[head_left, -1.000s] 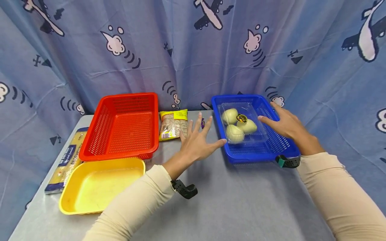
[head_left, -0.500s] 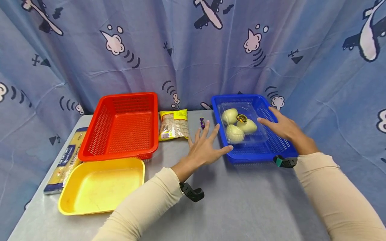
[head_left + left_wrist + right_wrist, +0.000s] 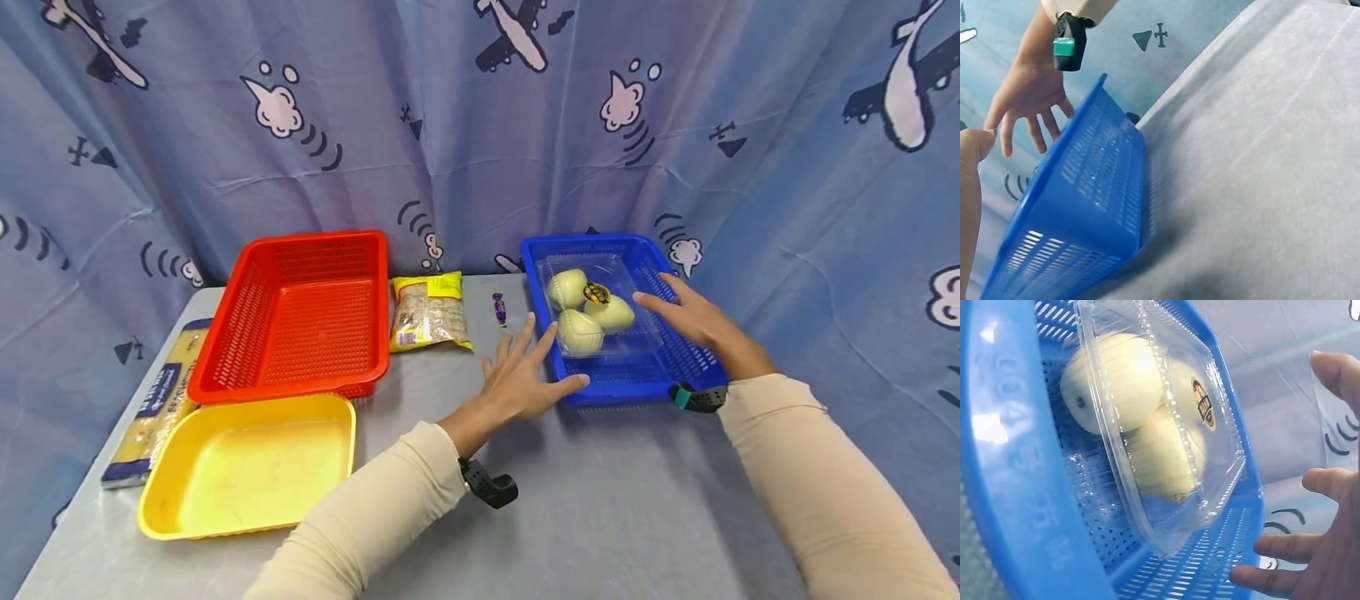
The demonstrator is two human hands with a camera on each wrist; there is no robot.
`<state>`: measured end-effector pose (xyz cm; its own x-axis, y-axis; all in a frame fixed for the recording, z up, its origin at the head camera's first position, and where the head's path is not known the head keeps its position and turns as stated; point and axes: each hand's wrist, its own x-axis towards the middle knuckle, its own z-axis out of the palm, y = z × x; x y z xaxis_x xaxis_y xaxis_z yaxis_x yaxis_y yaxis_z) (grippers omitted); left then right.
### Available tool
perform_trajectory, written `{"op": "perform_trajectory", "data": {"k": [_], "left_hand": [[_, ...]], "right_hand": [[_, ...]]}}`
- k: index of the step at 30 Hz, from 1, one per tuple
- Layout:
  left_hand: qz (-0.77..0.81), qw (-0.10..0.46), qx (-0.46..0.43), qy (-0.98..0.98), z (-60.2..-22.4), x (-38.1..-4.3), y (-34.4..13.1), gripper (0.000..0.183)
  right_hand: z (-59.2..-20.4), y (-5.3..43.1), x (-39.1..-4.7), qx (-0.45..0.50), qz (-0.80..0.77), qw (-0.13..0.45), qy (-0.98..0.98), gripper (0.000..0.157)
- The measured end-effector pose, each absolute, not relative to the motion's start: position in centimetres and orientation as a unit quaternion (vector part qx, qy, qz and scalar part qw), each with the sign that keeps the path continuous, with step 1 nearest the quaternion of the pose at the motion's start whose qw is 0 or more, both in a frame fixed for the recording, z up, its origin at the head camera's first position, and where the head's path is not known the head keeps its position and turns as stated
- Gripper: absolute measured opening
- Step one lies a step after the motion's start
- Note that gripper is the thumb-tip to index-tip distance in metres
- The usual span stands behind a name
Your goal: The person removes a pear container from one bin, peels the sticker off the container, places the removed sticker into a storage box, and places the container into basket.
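A blue perforated basket (image 3: pixel 630 392) stands at the right of the table. Inside it lies a clear plastic clamshell (image 3: pixel 1141 512) with three pale yellow-green fruits (image 3: pixel 579 333) and a dark round sticker (image 3: pixel 1204 403). My left hand (image 3: pixel 517 385), fingers spread, is at the basket's near left side, its thumb overlapping the rim in the head view. Over the right side is my right hand (image 3: pixel 697 321), fingers extended and holding nothing. The left wrist view shows the basket's outer wall (image 3: pixel 1085 194) between the left thumb (image 3: pixel 972 147) and the spread right hand.
A red basket (image 3: pixel 322 333) stands at the left, with a yellow tray (image 3: pixel 255 467) before it and a long yellow-blue packet (image 3: pixel 161 400) beside them. A yellow-topped bag (image 3: pixel 429 312) and a small purple-wrapped candy (image 3: pixel 499 308) lie mid-table. A patterned curtain (image 3: pixel 450 125) hangs behind.
My left hand has moved right and nearer to me, toward the blue basket, uncovering the purple candy. My right hand has lowered slightly. The basket and fruit pack stay in place.
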<state>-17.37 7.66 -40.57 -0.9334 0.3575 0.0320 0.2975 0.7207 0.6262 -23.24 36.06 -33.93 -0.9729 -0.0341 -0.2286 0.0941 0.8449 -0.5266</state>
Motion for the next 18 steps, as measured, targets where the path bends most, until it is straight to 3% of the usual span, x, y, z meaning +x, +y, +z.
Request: {"op": "perform_trajectory", "data": {"k": [18], "left_hand": [[0.333, 0.053, 0.187, 0.922, -42.2, -17.5, 9.5, 0.091]], "right_hand": [[-36.3, 36.6, -24.3, 0.059, -0.38, 0.185, 0.904, 0.106]]}}
